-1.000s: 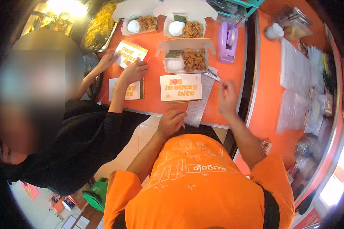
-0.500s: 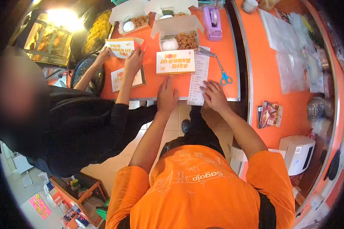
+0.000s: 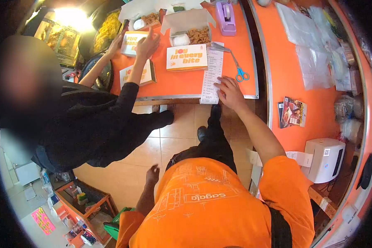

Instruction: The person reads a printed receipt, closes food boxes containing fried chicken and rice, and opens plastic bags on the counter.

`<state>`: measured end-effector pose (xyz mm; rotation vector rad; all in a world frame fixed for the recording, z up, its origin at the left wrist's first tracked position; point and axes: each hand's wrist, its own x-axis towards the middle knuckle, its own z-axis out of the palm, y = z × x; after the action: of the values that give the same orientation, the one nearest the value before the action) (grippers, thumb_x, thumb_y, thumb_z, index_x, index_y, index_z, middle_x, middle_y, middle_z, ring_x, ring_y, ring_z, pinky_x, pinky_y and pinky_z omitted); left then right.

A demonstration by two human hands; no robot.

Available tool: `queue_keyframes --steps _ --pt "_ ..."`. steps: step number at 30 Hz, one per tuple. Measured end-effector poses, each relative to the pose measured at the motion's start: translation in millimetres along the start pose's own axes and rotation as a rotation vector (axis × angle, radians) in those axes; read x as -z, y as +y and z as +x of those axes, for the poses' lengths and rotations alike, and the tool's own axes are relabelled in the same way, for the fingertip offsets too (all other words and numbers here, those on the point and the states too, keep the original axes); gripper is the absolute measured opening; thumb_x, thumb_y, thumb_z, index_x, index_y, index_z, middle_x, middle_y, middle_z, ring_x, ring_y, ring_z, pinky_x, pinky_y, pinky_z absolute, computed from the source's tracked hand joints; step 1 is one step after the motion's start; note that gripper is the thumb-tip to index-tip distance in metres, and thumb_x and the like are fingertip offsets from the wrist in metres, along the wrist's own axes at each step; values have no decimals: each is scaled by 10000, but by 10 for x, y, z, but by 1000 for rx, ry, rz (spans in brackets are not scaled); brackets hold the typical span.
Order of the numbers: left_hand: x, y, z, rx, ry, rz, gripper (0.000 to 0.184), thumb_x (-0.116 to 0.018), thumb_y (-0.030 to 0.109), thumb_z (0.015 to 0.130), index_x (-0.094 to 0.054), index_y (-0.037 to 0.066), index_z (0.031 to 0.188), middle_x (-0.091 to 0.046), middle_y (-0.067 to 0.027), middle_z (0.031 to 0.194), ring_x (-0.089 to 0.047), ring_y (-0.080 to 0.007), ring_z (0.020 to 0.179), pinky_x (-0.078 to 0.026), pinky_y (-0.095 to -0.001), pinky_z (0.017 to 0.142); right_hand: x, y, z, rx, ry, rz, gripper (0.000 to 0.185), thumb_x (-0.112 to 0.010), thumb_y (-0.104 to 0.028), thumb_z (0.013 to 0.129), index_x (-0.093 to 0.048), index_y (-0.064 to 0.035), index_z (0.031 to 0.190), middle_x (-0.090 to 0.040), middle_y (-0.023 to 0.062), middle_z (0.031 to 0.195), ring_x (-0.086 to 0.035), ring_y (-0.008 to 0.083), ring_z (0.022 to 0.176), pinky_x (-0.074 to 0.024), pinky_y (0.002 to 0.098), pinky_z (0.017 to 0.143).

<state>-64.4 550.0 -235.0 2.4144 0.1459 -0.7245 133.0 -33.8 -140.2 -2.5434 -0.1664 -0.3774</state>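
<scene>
My right hand (image 3: pixel 229 92) rests on the lower part of a long printed receipt (image 3: pixel 211 78), fingers spread, gripping nothing. Down by my side, away from the counter, hangs my left hand (image 3: pixel 152 174); it is in shadow and its finger pose is unclear. Just left of the receipt lies a closed box (image 3: pixel 187 57) printed "joy in every bite". Behind it an open box (image 3: pixel 190 25) shows rice and pieces of browned food. Scissors (image 3: pixel 241 74) with blue handles lie to the right, their blades over the receipt's top end.
At the left, a co-worker's hands (image 3: pixel 148 44) are at another printed box (image 3: pixel 133 41), with a closed box (image 3: pixel 149 73) nearer. A purple tape dispenser (image 3: pixel 226 18) stands at the back. Clear plastic bags (image 3: pixel 314 68) and a white dispenser (image 3: pixel 324 160) are on the right counter.
My left hand has left the counter edge by the closed box and dropped back to my side. My right hand stays on the receipt. The co-worker's box has turned and moved slightly.
</scene>
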Motion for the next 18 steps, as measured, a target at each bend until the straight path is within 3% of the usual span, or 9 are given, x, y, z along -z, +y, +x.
queue_keyframes --steps 1,3,4,6,7,8,10,11,18 --pt "169 -13 -326 110 -26 172 328 -605 266 915 -620 45 1157 -676 -179 1077 -646 -331 1019 -509 -402 881 4 -5 -1 6 3 5 331 -638 -126 818 -654 -101 1148 -548 99 1313 -436 317 1284 -349 449 1079" --pt "-117 -1502 -569 340 -124 -130 335 -621 293 896 -634 47 1122 -682 -167 1073 -653 -313 1007 -513 -405 869 12 0 14 12 6 11 331 -639 -127 818 -654 -102 1147 -549 100 1312 -436 316 1284 -348 449 1080" --pt "-128 -1557 -728 343 -125 -129 335 -621 293 896 -634 47 1122 -682 -167 1073 -653 -313 1007 -513 -405 869 4 11 9 15 9 3 329 -638 -130 819 -654 -100 1146 -549 102 1312 -436 314 1284 -349 448 1079" --pt "-131 -1597 -967 515 -368 -44 355 -635 295 878 -639 40 1124 -684 -163 1071 -654 -322 1000 -521 -408 850 -12 23 -2 15 8 -1 328 -636 -133 820 -654 -98 1146 -548 103 1312 -436 312 1284 -351 447 1079" --pt "-87 -1481 -1042 161 -262 243 367 -650 279 872 -640 35 1146 -689 -160 1072 -668 -283 975 -530 -371 824 -15 30 5 6 -2 -13 329 -634 -134 821 -653 -94 1147 -549 105 1312 -436 311 1285 -350 446 1080" --pt "-76 -1357 -1025 164 -264 245 367 -650 279 872 -640 35 1146 -689 -160 1072 -668 -283 975 -530 -371 824 -15 30 6 -4 -12 -24 329 -632 -136 823 -652 -89 1148 -549 107 1311 -436 309 1285 -350 446 1080" --pt "-69 -997 -884 405 -173 -247 382 -644 268 889 -624 34 1191 -689 -167 1080 -671 -251 976 -531 -342 818 -6 28 11 -5 -17 -20 330 -633 -139 821 -652 -84 1146 -550 107 1310 -436 310 1285 -350 446 1081" --pt "13 -532 -885 383 -148 -331 376 -608 255 921 -605 43 1231 -689 -165 1084 -669 -226 972 -532 -338 810 -9 29 10 -4 -20 -17 332 -634 -143 819 -651 -79 1144 -552 108 1308 -437 311 1285 -349 447 1082" --pt "-145 -83 -445 111 -209 -181 392 -613 252 930 -578 45 1262 -695 -128 1054 -669 -213 917 -541 -336 757 -48 99 -2 13 -9 14 327 -644 -148 806 -655 -71 1124 -555 109 1305 -444 315 1280 -355 446 1076"
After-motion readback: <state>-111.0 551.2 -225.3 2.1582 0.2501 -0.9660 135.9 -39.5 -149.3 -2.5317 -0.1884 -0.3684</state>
